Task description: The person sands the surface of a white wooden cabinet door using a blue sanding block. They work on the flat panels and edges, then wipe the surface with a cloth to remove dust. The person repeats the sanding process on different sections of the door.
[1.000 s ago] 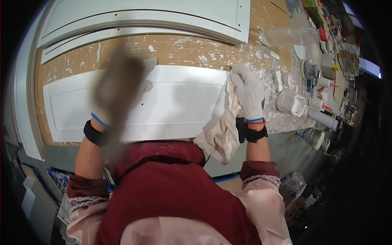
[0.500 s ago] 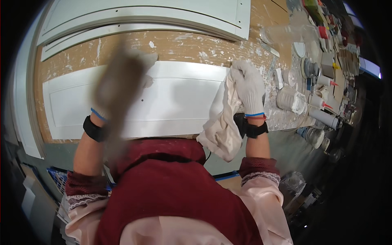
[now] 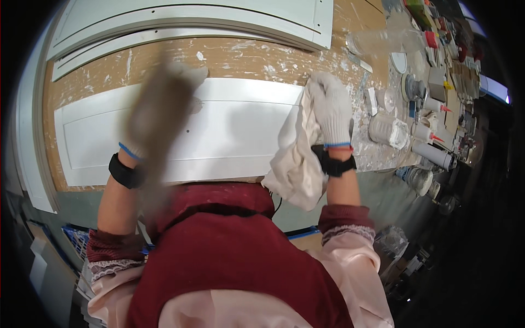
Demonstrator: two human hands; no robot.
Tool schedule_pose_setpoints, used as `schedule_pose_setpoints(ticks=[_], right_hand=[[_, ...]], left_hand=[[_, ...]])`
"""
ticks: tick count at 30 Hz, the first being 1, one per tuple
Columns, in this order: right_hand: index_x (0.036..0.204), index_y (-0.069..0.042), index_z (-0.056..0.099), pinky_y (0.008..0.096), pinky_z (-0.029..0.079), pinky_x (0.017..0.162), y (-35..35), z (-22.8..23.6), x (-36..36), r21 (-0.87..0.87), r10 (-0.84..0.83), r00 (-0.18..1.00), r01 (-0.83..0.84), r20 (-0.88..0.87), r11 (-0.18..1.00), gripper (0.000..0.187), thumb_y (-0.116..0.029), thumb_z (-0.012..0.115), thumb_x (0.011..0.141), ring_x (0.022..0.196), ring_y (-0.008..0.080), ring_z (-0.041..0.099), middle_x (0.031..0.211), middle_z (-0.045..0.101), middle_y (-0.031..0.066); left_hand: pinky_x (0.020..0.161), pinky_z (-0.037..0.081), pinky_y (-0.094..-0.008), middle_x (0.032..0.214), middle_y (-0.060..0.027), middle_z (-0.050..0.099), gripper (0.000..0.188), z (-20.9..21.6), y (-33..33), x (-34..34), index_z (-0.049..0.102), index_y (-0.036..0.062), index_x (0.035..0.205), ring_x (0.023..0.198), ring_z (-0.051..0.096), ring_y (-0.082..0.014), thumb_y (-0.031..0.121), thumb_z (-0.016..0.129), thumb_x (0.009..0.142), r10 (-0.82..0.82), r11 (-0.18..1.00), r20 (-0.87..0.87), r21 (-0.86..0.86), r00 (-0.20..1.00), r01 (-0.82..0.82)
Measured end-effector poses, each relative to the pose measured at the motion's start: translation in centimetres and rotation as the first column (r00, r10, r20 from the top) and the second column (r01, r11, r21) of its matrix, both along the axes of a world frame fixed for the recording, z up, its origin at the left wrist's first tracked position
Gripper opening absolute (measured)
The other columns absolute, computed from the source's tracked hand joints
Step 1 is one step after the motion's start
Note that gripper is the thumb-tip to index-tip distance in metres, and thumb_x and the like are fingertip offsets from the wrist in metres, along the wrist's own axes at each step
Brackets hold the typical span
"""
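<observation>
A long white panel (image 3: 235, 136) with a recessed centre lies across the bench in front of me. My right hand (image 3: 332, 106), in a white knitted glove, is closed on a cream cloth (image 3: 298, 175) at the panel's right end. The cloth hangs down over the near edge. My left hand (image 3: 143, 117), gloved too, is over the left part of the panel. A blurred brown-grey shape (image 3: 164, 131) covers most of it, so its fingers are hidden apart from a pale bit of glove near the panel's far edge.
More white panels (image 3: 191, 16) are stacked at the far side of the paint-spattered brown bench top (image 3: 235, 57). A clear bottle (image 3: 377, 41), a clear tub (image 3: 387, 131) and red-tipped glue bottles (image 3: 432, 106) crowd the right side. A tall white board (image 3: 33, 120) stands at left.
My right hand and the cloth have shifted slightly toward the far side along the panel's right end. The left hand looks much the same, and the whole view has tilted a little.
</observation>
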State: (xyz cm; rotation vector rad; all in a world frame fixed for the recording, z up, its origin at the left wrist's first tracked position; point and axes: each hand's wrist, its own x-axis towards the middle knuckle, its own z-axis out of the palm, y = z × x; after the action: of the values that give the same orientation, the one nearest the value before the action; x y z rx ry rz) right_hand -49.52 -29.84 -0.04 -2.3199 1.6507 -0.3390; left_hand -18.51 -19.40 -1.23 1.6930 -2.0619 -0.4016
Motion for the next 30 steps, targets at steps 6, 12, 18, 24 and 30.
schedule_pose_setpoints(ticks=[6,12,18,24,30], right_hand=[[0.104,-0.014,0.067,0.0432,0.05,0.072,1.2,-0.9,-0.7,-0.095,0.009,0.999,-0.014,-0.051,0.995,0.023,-0.026,0.062,0.085,0.085,0.0346,0.062,0.094,0.062,0.0161],[0.103,-0.016,0.067,0.0442,0.05,0.066,9.8,0.5,-3.3,0.029,0.081,0.975,-0.076,-0.209,0.997,0.023,-0.024,0.063,0.082,0.079,0.0338,0.061,0.092,0.061,0.0118],[0.103,-0.014,0.066,0.044,0.05,0.069,14.8,3.2,-5.0,0.45,0.207,0.971,-0.133,-0.12,0.883,0.026,-0.019,0.063,0.078,0.083,0.0322,0.063,0.093,0.061,0.0109],[0.097,-0.01,0.067,0.0421,0.051,0.078,17.1,5.6,-6.7,0.911,0.313,0.949,-0.093,-0.04,0.401,0.025,-0.016,0.062,0.073,0.09,0.0349,0.061,0.089,0.064,0.0111],[0.11,-0.003,0.067,0.0262,0.049,0.086,16.5,4.6,-8.8,0.777,-0.677,0.654,0.212,0.338,0.593,0.022,-0.004,0.064,0.088,0.098,0.0115,0.062,0.101,0.07,0.0066]], left_hand=[[0.082,0.046,-0.0411,0.097,-0.014,0.062,0.054,-1.4,0.3,0.4,0.063,0.0084,0.115,0.093,0.057,-0.0321,0.008,0.077,0.063,0.022,0.999,-0.04,-0.043,0.999,-0.023],[0.087,0.042,-0.0436,0.093,-0.0115,0.061,0.055,-1.6,0.3,0.1,0.063,0.0092,0.115,0.092,0.055,-0.0311,0.01,0.077,0.062,0.047,0.999,-0.139,0.014,0.989,-0.045],[0.091,0.041,-0.0427,0.099,-0.0104,0.06,0.055,-1.9,0.7,0.4,0.062,0.0105,0.116,0.097,0.053,-0.0308,0.014,0.077,0.063,0.103,0.977,-0.071,0.193,0.992,-0.087],[0.092,0.041,-0.043,0.102,-0.0123,0.059,0.053,-0.5,0.0,0.4,0.061,0.0122,0.118,0.102,0.052,-0.033,0.016,0.076,0.067,-0.02,1.0,0.068,0.019,0.997,0.019],[0.093,0.041,-0.043,0.105,-0.0141,0.058,0.054,-0.5,0.0,0.3,0.06,0.0134,0.121,0.103,0.052,-0.0341,0.017,0.074,0.07,-0.039,0.994,0.08,-0.099,0.996,0.047]])
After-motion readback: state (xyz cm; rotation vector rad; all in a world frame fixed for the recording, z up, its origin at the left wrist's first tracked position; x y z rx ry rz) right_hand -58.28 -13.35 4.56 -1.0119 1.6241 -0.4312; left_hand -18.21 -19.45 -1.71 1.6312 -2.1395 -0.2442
